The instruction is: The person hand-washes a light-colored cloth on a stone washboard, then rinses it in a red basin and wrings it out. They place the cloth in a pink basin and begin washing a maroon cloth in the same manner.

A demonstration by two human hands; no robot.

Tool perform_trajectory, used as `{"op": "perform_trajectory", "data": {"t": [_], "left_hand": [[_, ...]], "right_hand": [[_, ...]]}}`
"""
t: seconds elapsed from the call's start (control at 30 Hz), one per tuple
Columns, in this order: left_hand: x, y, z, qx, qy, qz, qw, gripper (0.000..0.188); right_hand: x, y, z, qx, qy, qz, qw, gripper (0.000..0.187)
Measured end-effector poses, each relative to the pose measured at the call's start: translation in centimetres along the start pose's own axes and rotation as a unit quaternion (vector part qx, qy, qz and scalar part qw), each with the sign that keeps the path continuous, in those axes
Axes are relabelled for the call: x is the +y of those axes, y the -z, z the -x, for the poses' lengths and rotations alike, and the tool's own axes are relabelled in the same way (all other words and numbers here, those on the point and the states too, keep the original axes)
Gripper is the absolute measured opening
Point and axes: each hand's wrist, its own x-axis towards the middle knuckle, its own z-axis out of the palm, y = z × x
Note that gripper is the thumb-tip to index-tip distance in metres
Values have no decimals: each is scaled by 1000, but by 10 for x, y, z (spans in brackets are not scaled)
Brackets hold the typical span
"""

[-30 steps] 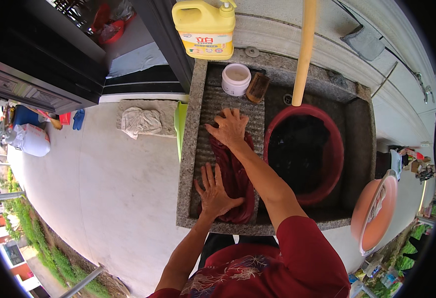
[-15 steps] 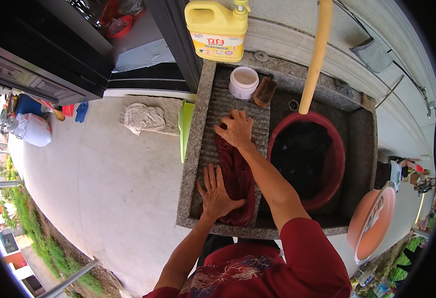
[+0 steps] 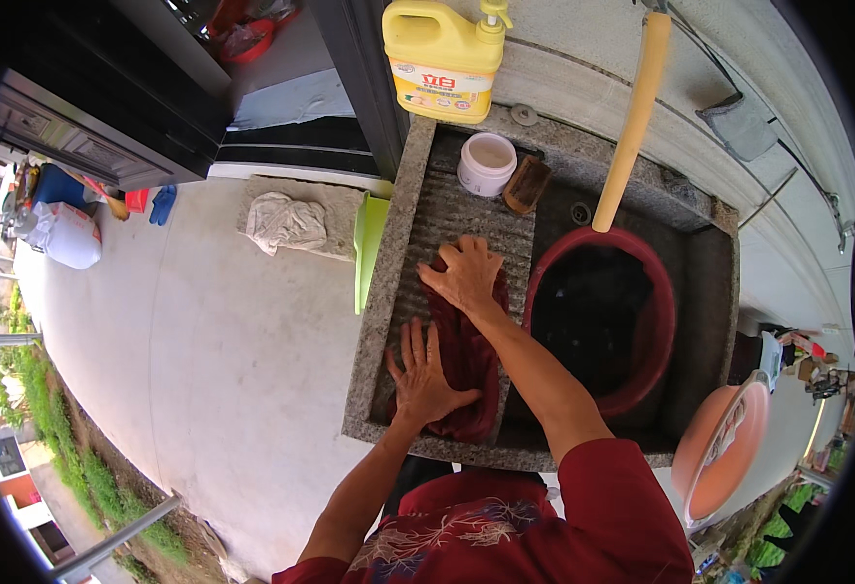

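A wet, dark red cloth (image 3: 464, 352) lies bunched along the ridged washboard side (image 3: 410, 282) of a stone sink. My left hand (image 3: 427, 384) rests flat on its near end, fingers spread and thumb stretched to the right. At the far end, my right hand (image 3: 466, 277) curls its fingers around the fabric and presses it against the ridges. Beyond that hand stand a white tub (image 3: 487, 164) and a brown scrubbing brush (image 3: 527, 185). To the right, a red basin (image 3: 659, 326) of dark water sits in the sink bowl; anything under the water is hidden.
A yellow pump jug (image 3: 444, 58) stands at the sink's far left corner. A yellow hose (image 3: 634, 122) hangs over the basin. A green plastic dustpan-like piece (image 3: 370, 248) leans on the sink's left side. An orange basin (image 3: 724, 448) stands at the right.
My right hand has slid a little nearer to me along the washboard, bunching the dark red cloth. My left hand has stayed in place. The view has shifted slightly.
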Motion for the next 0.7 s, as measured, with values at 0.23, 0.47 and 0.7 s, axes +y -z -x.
{"op": "perform_trajectory", "data": {"t": [0.23, 0.47, 0.7], "left_hand": [[-5, -6, 0, 16, 0, -15, 1000, 130], [4, -11, -26, 147, -57, 84, 984, 94], [14, -7, -95, 216, -36, 341, 914, 35]], "right_hand": [[4, 48, 67, -91, 181, -115, 973, 22], [63, -19, -7, 75, -83, -147, 983, 24], [5, 37, 64, -2, -202, -384, 901, 40]]}}
